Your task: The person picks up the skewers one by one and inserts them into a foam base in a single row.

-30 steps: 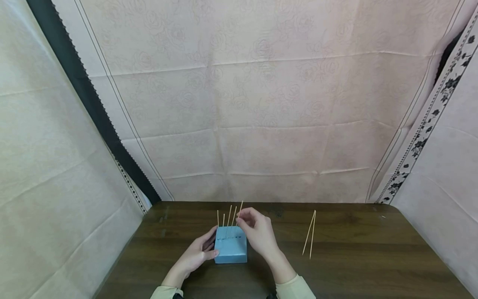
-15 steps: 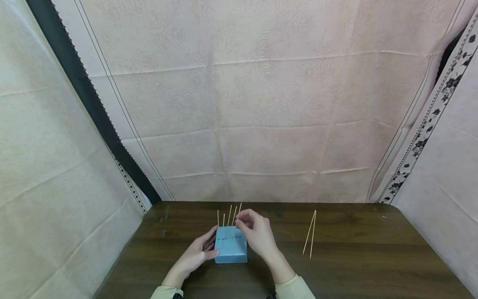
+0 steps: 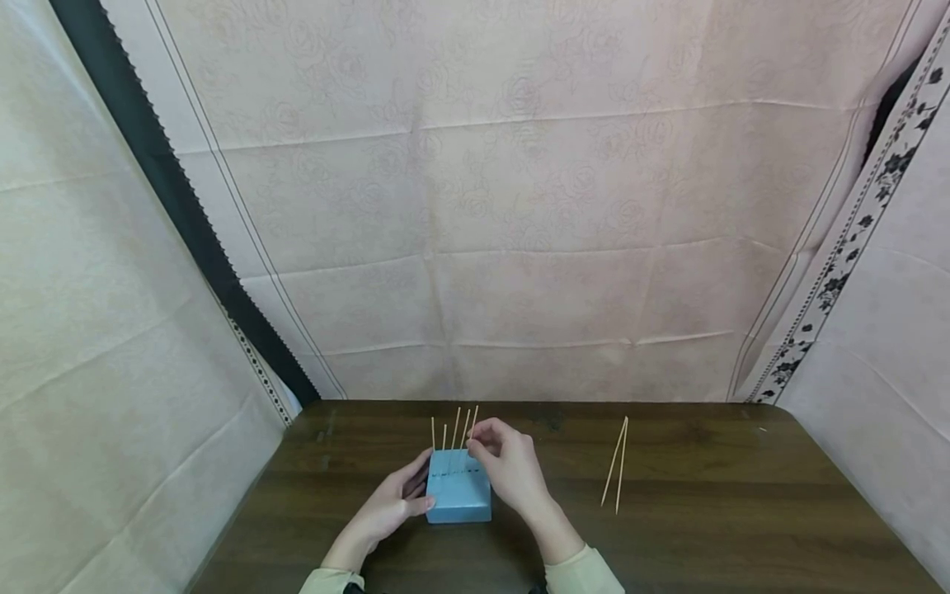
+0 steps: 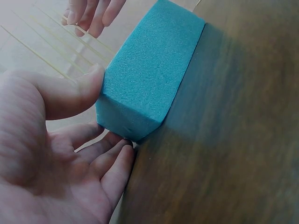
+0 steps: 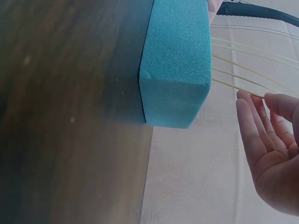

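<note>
1. Probably the blue block (image 3: 458,499) is light, slightly soft foam; steady it by its ends without squeezing hard. It sits on the table (image 3: 705,528), between your hands.
2. Your left hand (image 3: 389,506) grips the block's left end, thumb and fingers curled partway round it. Your right hand (image 3: 514,469) pinches the thin stick (image 3: 474,419), thumb nearly meeting fingertips; the stick's lower end meets the block near its right end, how deep you cannot tell.
3. Such a stick looks stiff lengthwise but likely to snap if bent, so hold it low and keep pressure straight.
4. Mind the four standing sticks (image 3: 456,427) just left of it; your fingers could knock them.
5. Two loose sticks (image 3: 623,462) lie well apart to the right, out of your way.
</note>
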The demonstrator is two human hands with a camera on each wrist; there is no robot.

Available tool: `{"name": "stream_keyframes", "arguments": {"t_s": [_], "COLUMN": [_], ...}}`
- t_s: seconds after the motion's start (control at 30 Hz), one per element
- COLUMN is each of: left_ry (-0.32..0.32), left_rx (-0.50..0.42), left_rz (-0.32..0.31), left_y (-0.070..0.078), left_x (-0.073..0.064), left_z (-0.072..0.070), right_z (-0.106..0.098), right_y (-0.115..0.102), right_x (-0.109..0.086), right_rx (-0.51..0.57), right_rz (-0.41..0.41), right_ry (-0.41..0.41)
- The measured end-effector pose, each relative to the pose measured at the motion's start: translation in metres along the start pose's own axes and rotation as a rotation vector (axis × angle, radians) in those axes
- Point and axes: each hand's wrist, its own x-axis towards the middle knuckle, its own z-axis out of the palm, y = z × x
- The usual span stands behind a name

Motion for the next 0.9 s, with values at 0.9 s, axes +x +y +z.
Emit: {"name": "stream_keyframes", "arguments": {"t_s": [0.9], "left_ry": [0.016], "left_rx": [0.033], "left_rz": [0.009], "left_y": [-0.0014], "left_x": [0.0021], "left_z": [0.0001], "right_z": [0.002], "right_y": [0.0007], "right_x": [-0.0002], "right_rx": [-0.017], "right_rz": [-0.009], "right_ry": [0.001]}}
